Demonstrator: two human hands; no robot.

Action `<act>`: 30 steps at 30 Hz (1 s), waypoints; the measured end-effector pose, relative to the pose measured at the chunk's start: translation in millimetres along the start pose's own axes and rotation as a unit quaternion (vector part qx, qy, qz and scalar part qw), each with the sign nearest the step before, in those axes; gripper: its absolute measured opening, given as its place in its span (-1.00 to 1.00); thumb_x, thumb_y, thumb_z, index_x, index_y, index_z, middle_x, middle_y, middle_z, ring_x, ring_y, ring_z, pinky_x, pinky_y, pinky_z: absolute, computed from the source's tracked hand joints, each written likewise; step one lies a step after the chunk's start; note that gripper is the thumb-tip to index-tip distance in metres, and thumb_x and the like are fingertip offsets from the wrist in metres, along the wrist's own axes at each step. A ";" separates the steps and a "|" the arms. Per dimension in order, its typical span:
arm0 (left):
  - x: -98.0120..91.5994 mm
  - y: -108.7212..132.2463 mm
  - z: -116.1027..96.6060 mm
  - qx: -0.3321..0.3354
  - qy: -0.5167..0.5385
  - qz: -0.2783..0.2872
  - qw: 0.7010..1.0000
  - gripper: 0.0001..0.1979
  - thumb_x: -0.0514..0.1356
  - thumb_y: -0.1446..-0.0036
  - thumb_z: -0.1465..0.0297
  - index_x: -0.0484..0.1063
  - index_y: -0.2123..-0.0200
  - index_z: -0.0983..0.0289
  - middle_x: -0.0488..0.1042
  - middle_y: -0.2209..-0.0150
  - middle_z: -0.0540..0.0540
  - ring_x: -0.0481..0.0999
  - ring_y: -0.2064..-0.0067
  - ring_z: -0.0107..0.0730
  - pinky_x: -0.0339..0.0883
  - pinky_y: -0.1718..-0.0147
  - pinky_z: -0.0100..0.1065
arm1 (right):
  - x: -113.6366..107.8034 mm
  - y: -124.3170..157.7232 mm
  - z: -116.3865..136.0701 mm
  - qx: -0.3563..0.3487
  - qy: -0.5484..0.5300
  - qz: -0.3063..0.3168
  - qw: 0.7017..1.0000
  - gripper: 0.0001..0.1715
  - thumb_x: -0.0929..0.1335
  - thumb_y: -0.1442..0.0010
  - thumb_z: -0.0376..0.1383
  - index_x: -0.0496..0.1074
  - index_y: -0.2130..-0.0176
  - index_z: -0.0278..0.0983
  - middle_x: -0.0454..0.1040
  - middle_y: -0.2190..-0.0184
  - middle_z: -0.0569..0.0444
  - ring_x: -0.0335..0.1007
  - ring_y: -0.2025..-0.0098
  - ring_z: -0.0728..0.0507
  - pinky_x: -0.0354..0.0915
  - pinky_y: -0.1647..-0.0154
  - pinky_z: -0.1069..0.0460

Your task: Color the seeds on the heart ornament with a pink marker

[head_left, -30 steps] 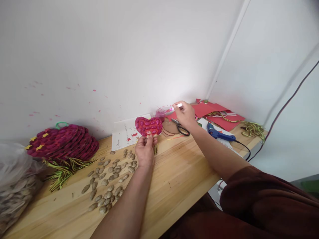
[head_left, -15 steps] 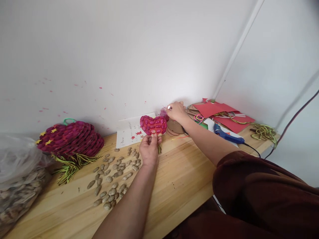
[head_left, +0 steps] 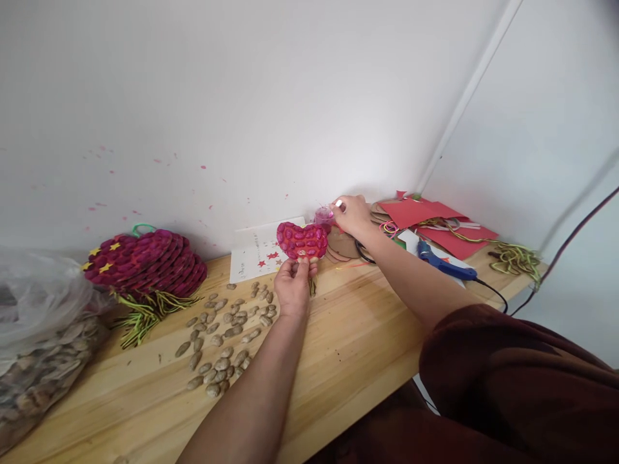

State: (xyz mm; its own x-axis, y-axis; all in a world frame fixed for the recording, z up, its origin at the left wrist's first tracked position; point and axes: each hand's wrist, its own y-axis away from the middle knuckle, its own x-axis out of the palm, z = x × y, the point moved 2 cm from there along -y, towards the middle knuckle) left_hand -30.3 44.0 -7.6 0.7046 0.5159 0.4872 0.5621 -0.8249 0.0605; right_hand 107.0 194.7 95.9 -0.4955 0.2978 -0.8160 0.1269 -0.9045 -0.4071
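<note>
My left hand [head_left: 293,285] pinches the lower tip of a red heart-shaped piece [head_left: 303,240] covered in painted shells and holds it upright above the wooden table [head_left: 348,335]. My right hand [head_left: 352,214] reaches behind the heart toward the wall. Its fingers are closed on a small white stick [head_left: 338,205], at a small pink-stained container [head_left: 322,216]. Loose unpainted shells [head_left: 225,335] lie scattered on the table to the left of my left hand.
A stack of finished red hearts with yellow stars and green tassels [head_left: 145,264] lies at the left, beside a plastic bag of shells [head_left: 39,348]. A white sheet with red stars [head_left: 258,248], scissors [head_left: 363,254], a blue glue gun [head_left: 445,263], red paper [head_left: 425,216] and cords [head_left: 515,258] sit at the right.
My right hand moved left from above the scissors to the pink container and stays there. The view shifted slightly; my left hand keeps holding the heart.
</note>
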 end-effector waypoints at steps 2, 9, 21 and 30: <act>0.2 -0.3 0.6 -0.004 0.002 0.004 1.000 -0.50 0.57 0.26 0.12 0.38 0.42 0.21 0.33 0.53 -0.13 0.65 0.35 -0.29 0.56 0.25 -0.29 | -8.7 8.3 -2.6 0.017 -0.042 -0.047 0.998 -0.71 0.35 -0.41 -0.17 0.66 0.10 -0.21 0.70 0.15 -0.10 0.48 -0.07 -0.38 0.28 -0.15 -0.25; 0.0 -0.5 1.7 -0.006 0.007 0.010 1.000 -0.53 0.56 0.26 0.15 0.36 0.47 0.20 0.30 0.55 -0.12 0.66 0.35 -0.26 0.56 0.24 -0.28 | -40.8 66.2 9.6 -0.074 -0.295 -0.129 0.944 -0.68 0.36 -0.39 -0.06 0.60 0.20 -0.20 0.65 0.33 0.06 0.53 0.27 -0.17 0.39 0.15 -0.07; 0.5 4.5 -2.5 -0.003 -0.014 0.025 1.000 -0.57 0.55 0.21 0.16 0.41 0.49 0.22 0.38 0.55 -0.07 0.66 0.35 -0.23 0.56 0.22 -0.26 | -26.9 127.6 33.6 -0.221 -0.250 -0.140 0.932 -0.74 0.35 -0.46 -0.11 0.59 0.18 -0.15 0.71 0.22 -0.01 0.58 0.12 -0.24 0.41 -0.01 -0.19; 2.0 7.1 -5.7 -0.002 -0.022 0.039 0.999 -0.59 0.56 0.20 0.15 0.47 0.43 0.23 0.42 0.53 -0.05 0.67 0.34 -0.21 0.58 0.21 -0.23 | -24.3 127.2 30.3 -0.244 -0.241 -0.144 0.928 -0.72 0.34 -0.47 -0.10 0.60 0.19 -0.13 0.71 0.23 0.01 0.57 0.14 -0.25 0.38 0.01 -0.21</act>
State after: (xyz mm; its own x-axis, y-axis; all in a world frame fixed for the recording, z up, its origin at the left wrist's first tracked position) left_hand -27.4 37.9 -1.2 0.7648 0.4589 0.4521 0.5028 -0.8640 0.0264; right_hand 109.2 63.1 76.4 -0.8812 0.2285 -0.4138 0.2455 -0.5270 -0.8137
